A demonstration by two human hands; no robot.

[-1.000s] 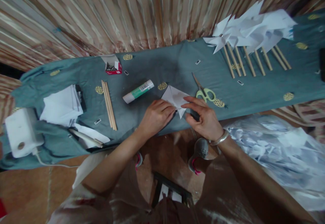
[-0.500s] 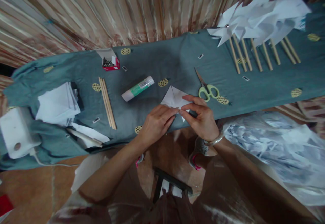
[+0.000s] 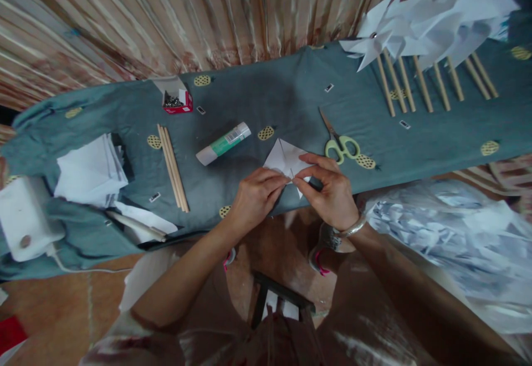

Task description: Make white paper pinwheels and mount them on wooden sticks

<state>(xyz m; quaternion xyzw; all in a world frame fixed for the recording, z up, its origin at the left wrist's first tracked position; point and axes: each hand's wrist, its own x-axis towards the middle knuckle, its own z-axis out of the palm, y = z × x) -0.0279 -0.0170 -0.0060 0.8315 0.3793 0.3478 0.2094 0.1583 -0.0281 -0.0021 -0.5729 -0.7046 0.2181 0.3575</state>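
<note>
A folded white paper piece (image 3: 285, 158) lies near the front edge of the teal cloth-covered table (image 3: 291, 94). My left hand (image 3: 253, 197) pinches its near left corner. My right hand (image 3: 330, 189), with a silver bangle at the wrist, curls its fingers on the paper's right side. Both hands meet at the paper's near tip. Green-handled scissors (image 3: 341, 143) lie just right of the paper, and a glue stick (image 3: 223, 143) lies to its left.
Three wooden sticks (image 3: 172, 166) and a stack of white paper (image 3: 91, 169) lie at the left, beside a white box (image 3: 22, 216). A red box of pins (image 3: 177, 100) stands at the back. Finished paper pinwheels on sticks (image 3: 419, 39) lie at the right. A plastic bag of scraps (image 3: 449, 244) sits below.
Both hands have drawn closer together on the paper and lifted its near tip slightly. The view has shifted a little; nothing else on the table has moved.
</note>
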